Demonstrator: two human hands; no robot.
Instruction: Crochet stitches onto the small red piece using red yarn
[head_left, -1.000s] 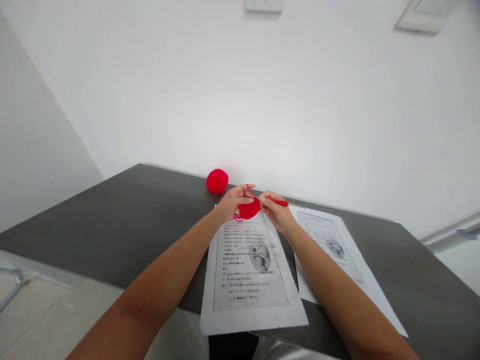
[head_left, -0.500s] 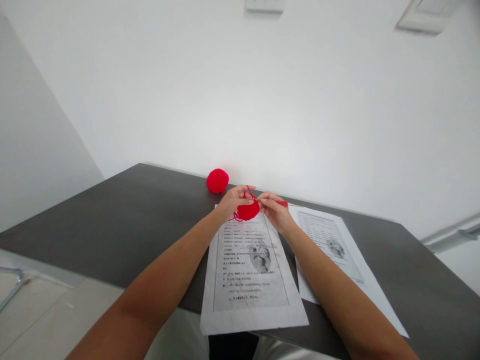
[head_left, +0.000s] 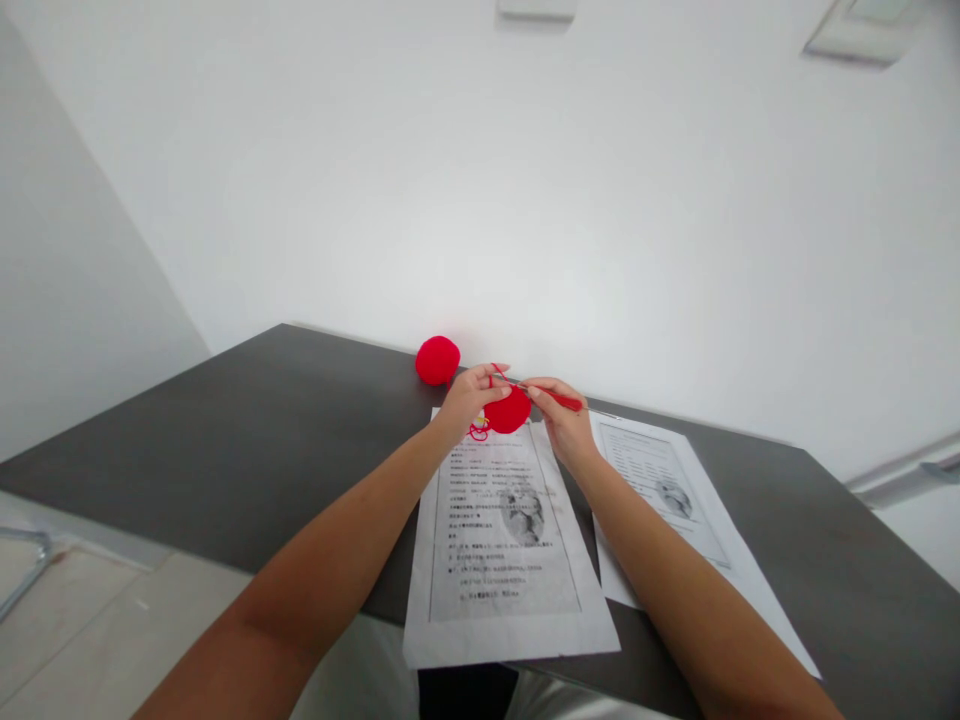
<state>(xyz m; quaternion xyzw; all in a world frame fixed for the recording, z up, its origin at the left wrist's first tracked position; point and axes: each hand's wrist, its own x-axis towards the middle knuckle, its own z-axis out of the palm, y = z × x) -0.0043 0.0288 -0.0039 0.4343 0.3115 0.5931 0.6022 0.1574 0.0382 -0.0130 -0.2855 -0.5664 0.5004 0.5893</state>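
Head view: left hand [head_left: 466,398] pinches rounded red yarnwork [head_left: 509,410], right hand [head_left: 564,425] a slim hook [head_left: 567,401].

left hand [head_left: 465,402]: red crochet [head_left: 510,412] | right hand [head_left: 564,418]: hook [head_left: 564,400] (red-handled) | yarn ball [head_left: 437,360]: on desk [head_left: 262,440]

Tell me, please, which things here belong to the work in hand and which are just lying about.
In use:
red yarn piece, in the left hand
red-handled tool, in the right hand
red yarn ball

Apparently lying about:
left printed sheet
right printed sheet
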